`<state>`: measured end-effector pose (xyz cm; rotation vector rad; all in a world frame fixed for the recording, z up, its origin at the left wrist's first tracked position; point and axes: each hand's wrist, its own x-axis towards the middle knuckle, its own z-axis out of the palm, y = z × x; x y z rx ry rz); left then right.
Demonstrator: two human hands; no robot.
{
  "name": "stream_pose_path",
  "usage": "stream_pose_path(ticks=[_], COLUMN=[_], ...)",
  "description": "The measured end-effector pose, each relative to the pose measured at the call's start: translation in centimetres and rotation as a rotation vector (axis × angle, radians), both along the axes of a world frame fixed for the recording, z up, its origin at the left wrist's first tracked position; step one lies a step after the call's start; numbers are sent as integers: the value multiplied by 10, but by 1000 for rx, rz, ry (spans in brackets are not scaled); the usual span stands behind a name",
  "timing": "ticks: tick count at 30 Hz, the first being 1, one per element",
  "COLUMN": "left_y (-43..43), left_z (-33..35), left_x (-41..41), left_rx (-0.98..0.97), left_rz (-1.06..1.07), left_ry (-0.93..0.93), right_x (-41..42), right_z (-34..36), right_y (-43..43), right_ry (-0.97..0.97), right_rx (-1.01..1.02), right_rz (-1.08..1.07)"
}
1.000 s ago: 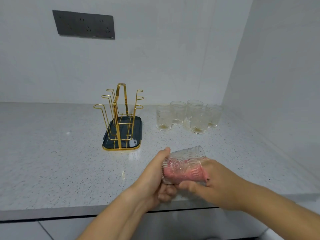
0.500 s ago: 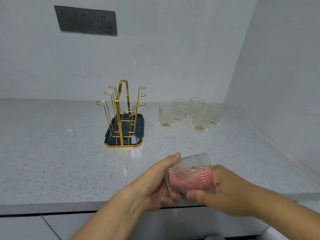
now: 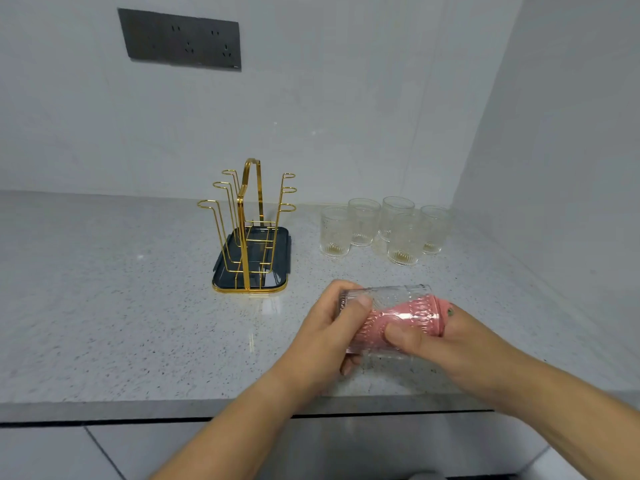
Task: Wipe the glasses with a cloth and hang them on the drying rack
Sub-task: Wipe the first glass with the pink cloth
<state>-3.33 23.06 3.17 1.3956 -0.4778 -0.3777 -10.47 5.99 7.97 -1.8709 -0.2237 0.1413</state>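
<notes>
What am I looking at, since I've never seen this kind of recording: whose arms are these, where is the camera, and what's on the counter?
No machine here: a person works bare-handed, and the single camera sits on their head, looking forward and down, so the arms reach in from below. The left hand grips a patterned glass held sideways; the right hand holds a pink cloth pushed inside it. On the speckled counter stand a gold wire drying rack on a dark tray, with nothing hanging on it, and five more glasses upright to its right. A dark socket panel is on the wall.
</notes>
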Motion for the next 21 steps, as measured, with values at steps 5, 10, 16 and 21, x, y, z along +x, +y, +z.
stream_pose_path(ticks=[5, 10, 16, 21], left_y=[1, 9, 4, 3], left_z=[8, 11, 1, 12], left_x=[2, 6, 4, 5], left_rx=[-25, 68, 77, -49], left_rz=[-133, -386, -123, -239], left_ry=[477, 555, 142, 522], right_x=[-3, -2, 9, 4], right_z=[4, 6, 8, 8], right_y=[3, -3, -10, 0], right_ry=[-176, -136, -5, -98], right_rx=[-525, -421, -35, -331], right_rz=[114, 86, -47, -3])
